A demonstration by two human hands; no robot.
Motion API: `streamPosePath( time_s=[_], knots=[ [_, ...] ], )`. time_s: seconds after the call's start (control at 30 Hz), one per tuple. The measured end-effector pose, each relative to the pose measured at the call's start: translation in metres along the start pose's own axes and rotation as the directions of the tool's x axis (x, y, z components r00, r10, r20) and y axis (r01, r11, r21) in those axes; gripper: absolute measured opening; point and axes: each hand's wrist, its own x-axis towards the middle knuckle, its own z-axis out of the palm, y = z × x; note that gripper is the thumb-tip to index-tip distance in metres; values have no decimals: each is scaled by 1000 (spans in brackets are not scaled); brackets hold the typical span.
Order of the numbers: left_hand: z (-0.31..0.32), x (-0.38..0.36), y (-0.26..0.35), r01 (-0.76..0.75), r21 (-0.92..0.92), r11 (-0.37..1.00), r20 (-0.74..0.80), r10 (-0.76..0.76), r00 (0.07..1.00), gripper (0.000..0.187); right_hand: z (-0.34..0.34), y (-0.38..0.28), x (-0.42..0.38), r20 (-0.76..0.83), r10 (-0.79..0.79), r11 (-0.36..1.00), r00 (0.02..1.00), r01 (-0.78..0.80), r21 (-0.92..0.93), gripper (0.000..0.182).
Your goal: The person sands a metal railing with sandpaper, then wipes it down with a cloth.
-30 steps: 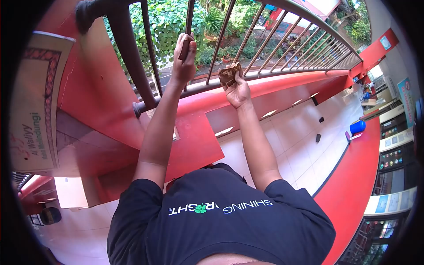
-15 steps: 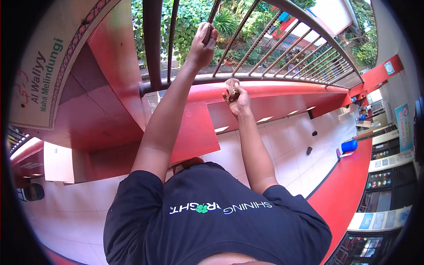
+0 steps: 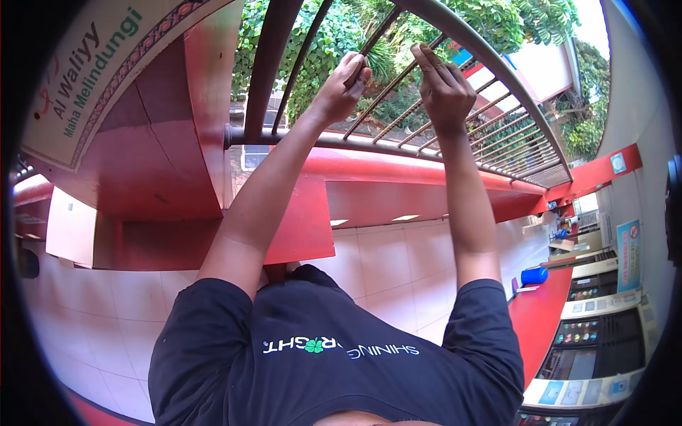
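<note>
My left hand (image 3: 342, 89) is closed around an upright bar (image 3: 379, 34) of the brown metal railing (image 3: 320, 140). To its right, my right hand (image 3: 446, 89) is raised against a neighbouring slanted bar (image 3: 391, 91), its back towards me. The fingers of that hand are bent and pressed together where they cross the bar. Its palm faces away, so whatever lies inside it is hidden.
Below the railing runs a red ledge (image 3: 398, 172), with a red block (image 3: 298, 220) in front of me. A lettered sign (image 3: 92, 85) stands at left. Green plants (image 3: 312, 57) grow beyond the bars. A blue bucket (image 3: 534, 275) is at right.
My right hand, which held a crumpled brown piece low by the ledge, has risen to the railing; that piece no longer shows. My left hand stays on its bar. The view has shifted.
</note>
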Motion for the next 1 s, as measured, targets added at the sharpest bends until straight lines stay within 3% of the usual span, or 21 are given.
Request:
streamPosePath(
  time_s=[0.03, 0.13, 0.2, 0.37, 0.43, 0.5, 0.57, 0.63, 0.7, 0.77, 0.83, 1.0],
  knots=[
    [-1, -1, 2, 5, 1, 1000, -17, -5, 1000, 20, 2, 4, -2, 2, -15, 1000, 1000, 15, 9, 37],
    [-3, -2, 8, 67, -37, 997, 13, -67, 998, 23, 19, 10, -25, 251, -118, 990, 961, 135, -50, 45],
    [-3, -3, 9, 67, -40, 997, 7, -67, 998, 23, 24, 6, -46, 309, -135, 986, 942, 157, -48, 49],
    [-3, -1, 7, 30, -7, 1000, 11, -30, 999, 17, 21, 21, -25, 297, -204, 976, 933, 217, -9, 56],
    [-2, -2, 7, 54, -33, 998, 21, -53, 998, 19, 17, 32, -11, 153, -44, 990, 987, 63, -126, 54],
    [3, -2, 6, 43, -41, 998, -15, -43, 999, 20, 23, 31, -21, 170, -53, 991, 984, 74, -115, 56],
    [4, -3, 6, 30, -49, 998, -46, -32, 998, 20, 34, 22, -41, 363, -200, 977, 910, 211, 10, 58],
    [0, -2, 6, 67, -38, 997, 2, -67, 998, 20, 30, 27, -29, 370, -232, 971, 900, 234, 39, 62],
    [-1, -2, 5, 66, -40, 997, 12, -65, 998, 18, 12, 33, -6, 378, 34, 990, 925, 20, -139, 59],
    [-1, -2, 4, 61, -44, 997, 14, -60, 998, 16, 17, 32, -10, 363, 36, 995, 931, -2, -96, 61],
    [-1, -1, 5, 40, -32, 999, 11, -39, 999, 15, 24, 30, -19, 487, -225, 973, 844, 170, 155, 66],
    [-2, -2, 8, 37, -42, 998, 6, -36, 999, 14, 22, 48, -8, 298, -101, 949, 949, 2, 314, 63]
  ],
)
